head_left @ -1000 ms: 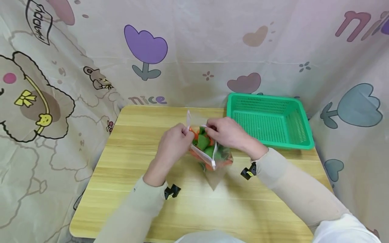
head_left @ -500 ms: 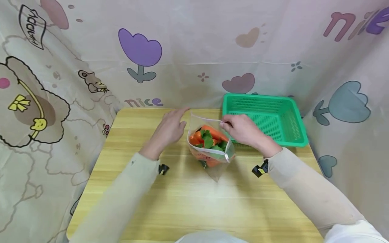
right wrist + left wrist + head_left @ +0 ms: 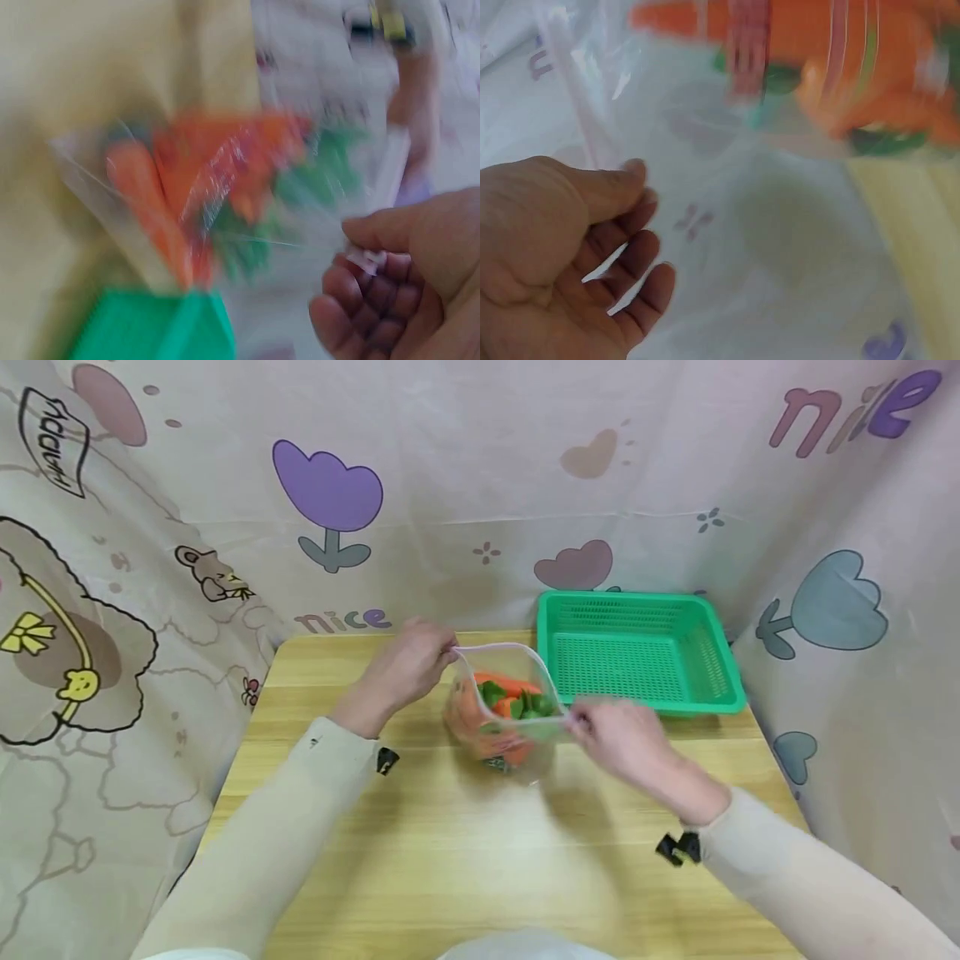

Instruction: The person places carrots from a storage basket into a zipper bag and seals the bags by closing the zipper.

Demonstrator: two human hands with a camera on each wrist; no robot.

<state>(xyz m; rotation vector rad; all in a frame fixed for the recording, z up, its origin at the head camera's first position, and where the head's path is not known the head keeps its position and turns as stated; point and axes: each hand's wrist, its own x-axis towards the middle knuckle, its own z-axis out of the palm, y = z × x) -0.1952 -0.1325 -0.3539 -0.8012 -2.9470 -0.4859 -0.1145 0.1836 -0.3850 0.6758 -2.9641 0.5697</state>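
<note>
A clear zip bag [image 3: 480,739] with a pale pink rim hangs between my two hands, its mouth spread wide. Inside are orange carrots [image 3: 512,683] with green leafy tops [image 3: 492,692]. My left hand [image 3: 408,667] pinches the left corner of the rim; in the left wrist view its thumb and forefinger [image 3: 634,176] meet at the bag's edge. On the other side my right hand [image 3: 633,747], blurred, pinches the right end of the rim. A small whitish zip slider [image 3: 365,259] shows at its fingertips. Whether the bag's bottom touches the table is hard to tell.
A green plastic basket [image 3: 637,706] stands at the back right of the wooden table [image 3: 480,877], just beyond the bag. Behind the table hangs a printed curtain [image 3: 450,468], which also covers both sides.
My left hand let go of the rim, reached open toward the back, then took the far left corner. My right hand moved right and nearer along the rim, stretching the mouth.
</note>
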